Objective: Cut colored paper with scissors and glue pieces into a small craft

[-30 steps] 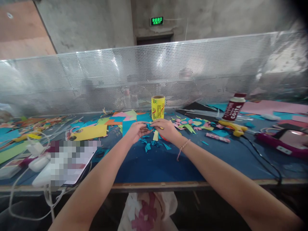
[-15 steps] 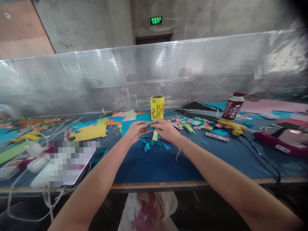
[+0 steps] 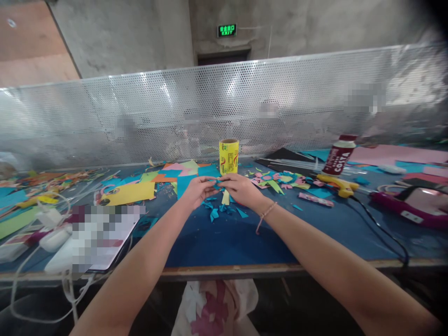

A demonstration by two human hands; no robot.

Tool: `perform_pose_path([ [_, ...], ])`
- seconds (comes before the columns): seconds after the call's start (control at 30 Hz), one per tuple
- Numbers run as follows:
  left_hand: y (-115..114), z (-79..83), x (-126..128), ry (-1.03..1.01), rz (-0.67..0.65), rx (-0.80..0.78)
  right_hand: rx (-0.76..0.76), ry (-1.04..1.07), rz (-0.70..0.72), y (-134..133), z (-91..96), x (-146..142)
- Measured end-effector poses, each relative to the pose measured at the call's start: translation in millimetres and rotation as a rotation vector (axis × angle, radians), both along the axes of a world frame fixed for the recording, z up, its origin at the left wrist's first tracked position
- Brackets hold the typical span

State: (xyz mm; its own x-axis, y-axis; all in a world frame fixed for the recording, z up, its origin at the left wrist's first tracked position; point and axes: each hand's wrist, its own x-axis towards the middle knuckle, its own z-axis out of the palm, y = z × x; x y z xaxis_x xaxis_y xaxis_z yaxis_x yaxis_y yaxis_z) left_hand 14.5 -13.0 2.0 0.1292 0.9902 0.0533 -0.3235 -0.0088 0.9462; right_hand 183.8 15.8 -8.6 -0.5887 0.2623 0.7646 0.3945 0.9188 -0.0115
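A person's left hand point(image 3: 200, 191) and right hand point(image 3: 242, 190) pinch a small blue paper piece point(image 3: 216, 183) above blue scraps point(image 3: 214, 214) on a table point(image 3: 238, 245).

Both bare forearms reach forward from the lower corners and slant inward, the left forearm point(image 3: 150, 247) and the right forearm point(image 3: 315, 252) drawing closer together toward the wrists. The left hand point(image 3: 198, 191) turns its thumb side inward, fingers curled. The right hand point(image 3: 241, 188) shows its back, knuckles bent and fingers pointing across toward the other. Their fingertips come together in a close pinching grip, the palms held apart.
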Motion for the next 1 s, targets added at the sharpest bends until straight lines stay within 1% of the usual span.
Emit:
perform_pose_path([
  [0.17, 2, -2.6, -1, 0.011, -0.007, 0.025, 0.022, -0.035, -0.003, 1, -0.9, 1],
  [0.33, 0, -2.8, 1, 0.043, 0.014, 0.060, 0.043, -0.044, -0.006, 0, 0.4, 1],
  [0.5, -1, -1.7, 2, 0.081, 0.042, 0.102, 0.011, -0.030, 0.027, -1, 1.1, 1],
  [0.57, -1, -1.2, 2, 0.105, 0.054, 0.125, -0.053, 0.026, 0.048, -4, 2.7, 0],
  [0.6, -1, -1.0, 2, 0.125, 0.065, 0.141, -0.109, 0.071, 0.056, -5, 4.0, -1],
  [0.73, 0, -0.7, 1, 0.280, 0.123, 0.242, -0.419, 0.280, 0.049, -12, 9.8, -5],
  [0.8, -1, -1.0, 0, 0.367, 0.118, 0.299, -0.524, 0.338, 0.010, -13, 11.0, -8],
  [0.87, -2, -1.5, 1, 0.413, 0.100, 0.349, -0.563, 0.344, -0.036, -12, 10.7, -11],
  [1.0, -2, -3.4, 1, 0.437, 0.084, 0.388, -0.548, 0.297, -0.069, -10, 8.6, -13],
])
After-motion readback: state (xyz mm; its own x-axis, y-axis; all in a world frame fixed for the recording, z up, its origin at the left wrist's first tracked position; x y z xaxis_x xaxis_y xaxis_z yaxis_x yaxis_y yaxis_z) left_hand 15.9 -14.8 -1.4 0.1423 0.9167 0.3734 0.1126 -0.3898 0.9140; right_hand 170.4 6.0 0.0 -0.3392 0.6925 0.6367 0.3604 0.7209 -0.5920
